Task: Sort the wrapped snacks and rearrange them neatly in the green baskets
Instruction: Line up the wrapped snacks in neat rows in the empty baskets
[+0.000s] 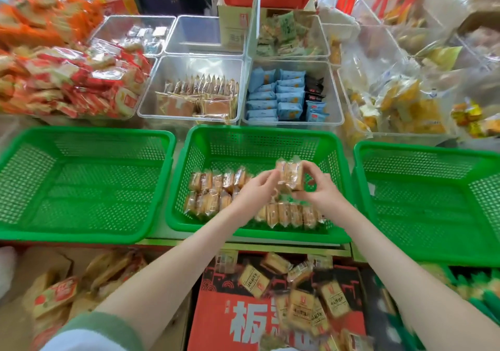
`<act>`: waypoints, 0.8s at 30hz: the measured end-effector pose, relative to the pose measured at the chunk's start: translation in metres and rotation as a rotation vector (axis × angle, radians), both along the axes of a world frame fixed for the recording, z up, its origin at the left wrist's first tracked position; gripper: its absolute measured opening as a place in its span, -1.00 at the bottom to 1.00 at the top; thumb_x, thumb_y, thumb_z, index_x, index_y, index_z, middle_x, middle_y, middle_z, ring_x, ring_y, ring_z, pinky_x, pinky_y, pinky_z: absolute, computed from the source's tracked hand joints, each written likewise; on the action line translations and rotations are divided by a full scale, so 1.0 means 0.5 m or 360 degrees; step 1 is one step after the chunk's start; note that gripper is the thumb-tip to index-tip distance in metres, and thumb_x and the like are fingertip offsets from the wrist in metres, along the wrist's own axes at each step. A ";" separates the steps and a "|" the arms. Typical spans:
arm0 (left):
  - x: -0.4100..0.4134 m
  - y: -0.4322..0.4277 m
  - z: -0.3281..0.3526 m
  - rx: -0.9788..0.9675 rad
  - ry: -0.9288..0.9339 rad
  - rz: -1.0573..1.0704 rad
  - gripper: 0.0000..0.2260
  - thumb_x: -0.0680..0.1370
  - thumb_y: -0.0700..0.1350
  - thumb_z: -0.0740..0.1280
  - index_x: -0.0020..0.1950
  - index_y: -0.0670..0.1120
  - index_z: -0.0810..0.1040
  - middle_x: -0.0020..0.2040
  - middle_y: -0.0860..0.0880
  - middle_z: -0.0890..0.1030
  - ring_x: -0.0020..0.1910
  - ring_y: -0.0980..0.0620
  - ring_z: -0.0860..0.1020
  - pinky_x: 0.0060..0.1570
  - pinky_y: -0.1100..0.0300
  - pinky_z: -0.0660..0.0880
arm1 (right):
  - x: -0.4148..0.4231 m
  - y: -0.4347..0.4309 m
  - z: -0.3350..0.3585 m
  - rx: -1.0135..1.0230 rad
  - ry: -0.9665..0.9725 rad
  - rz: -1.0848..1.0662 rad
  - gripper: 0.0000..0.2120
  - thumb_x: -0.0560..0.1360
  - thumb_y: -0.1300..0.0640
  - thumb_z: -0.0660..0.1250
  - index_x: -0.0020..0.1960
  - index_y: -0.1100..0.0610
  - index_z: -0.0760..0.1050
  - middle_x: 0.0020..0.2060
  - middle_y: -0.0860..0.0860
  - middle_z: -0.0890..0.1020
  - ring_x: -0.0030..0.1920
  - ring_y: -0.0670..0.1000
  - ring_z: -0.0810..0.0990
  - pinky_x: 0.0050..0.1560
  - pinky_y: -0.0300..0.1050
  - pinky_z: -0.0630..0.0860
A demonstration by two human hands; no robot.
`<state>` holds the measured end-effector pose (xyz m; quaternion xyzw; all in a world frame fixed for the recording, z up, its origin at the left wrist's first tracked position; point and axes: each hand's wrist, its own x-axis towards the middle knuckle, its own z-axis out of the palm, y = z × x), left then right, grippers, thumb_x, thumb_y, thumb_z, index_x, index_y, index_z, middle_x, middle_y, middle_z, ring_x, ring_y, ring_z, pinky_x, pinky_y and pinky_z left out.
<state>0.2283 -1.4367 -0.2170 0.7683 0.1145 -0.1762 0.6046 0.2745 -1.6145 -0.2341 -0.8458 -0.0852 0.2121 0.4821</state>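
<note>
Head view: your left hand (255,189) and right hand (323,192) pinch wrapped snacks (290,174) between them, with the middle green basket (259,131) beneath.

Left hand (257,189), right hand (323,192) on wrapped snacks (290,174), perhaps two, above basket (259,132)

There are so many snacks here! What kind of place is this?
Probably a snack shop: clear bins of sorted packets, green baskets on the counter, and a red carton of packs below.
</note>
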 end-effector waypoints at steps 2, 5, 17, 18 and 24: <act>0.054 -0.004 -0.021 0.0145 0.0012 0.0005 -0.57 0.65 0.15 0.08 0.43 -0.02 0.40 0.24 0.01 0.56 0.13 0.06 0.52 0.16 0.07 0.46 | 0.043 0.000 -0.021 -0.0039 -0.0013 -0.0009 -0.34 0.38 0.15 0.51 0.38 -0.12 0.31 0.24 0.00 0.48 0.16 0.00 0.47 0.18 -0.05 0.38; 0.122 -0.008 -0.065 0.0524 0.0028 -0.0122 -0.61 0.65 0.12 0.11 0.40 0.00 0.43 0.25 0.00 0.56 0.07 0.05 0.51 0.00 0.14 0.44 | 0.091 -0.004 -0.061 -0.0209 0.0040 -0.0010 -0.33 0.40 0.22 0.49 0.40 -0.11 0.30 0.17 -0.01 0.52 0.10 0.00 0.52 0.08 -0.06 0.44; 0.119 0.024 -0.202 0.1504 -0.0542 -0.1082 -0.41 0.65 0.18 0.00 0.59 -0.03 -0.08 0.58 -0.05 -0.15 0.55 -0.03 -0.18 0.50 -0.03 -0.24 | 0.170 -0.036 -0.138 -0.0364 0.0832 0.0508 -0.11 0.44 -0.16 0.42 0.54 -0.26 -0.12 0.54 -0.16 0.00 0.51 -0.04 0.08 0.45 -0.02 0.13; 0.115 0.041 -0.207 0.1514 -0.0594 -0.1193 -0.41 0.63 0.21 -0.06 0.59 0.01 -0.13 0.57 -0.03 -0.19 0.54 -0.02 -0.23 0.49 -0.02 -0.29 | 0.173 -0.035 -0.140 -0.0326 0.0852 0.0487 -0.16 0.45 -0.23 0.37 0.53 -0.29 -0.10 0.54 -0.18 -0.03 0.52 -0.05 0.05 0.46 0.01 0.10; 0.110 0.081 -0.223 0.1635 -0.0682 -0.1440 -0.40 0.56 0.29 -0.23 0.52 0.07 -0.31 0.50 0.03 -0.30 0.49 0.04 -0.36 0.43 0.10 -0.44 | 0.179 0.009 -0.165 -0.0291 0.0833 0.0290 -0.41 0.57 -0.15 0.24 0.53 -0.19 0.10 0.53 -0.05 0.15 0.49 0.02 0.16 0.38 0.00 0.18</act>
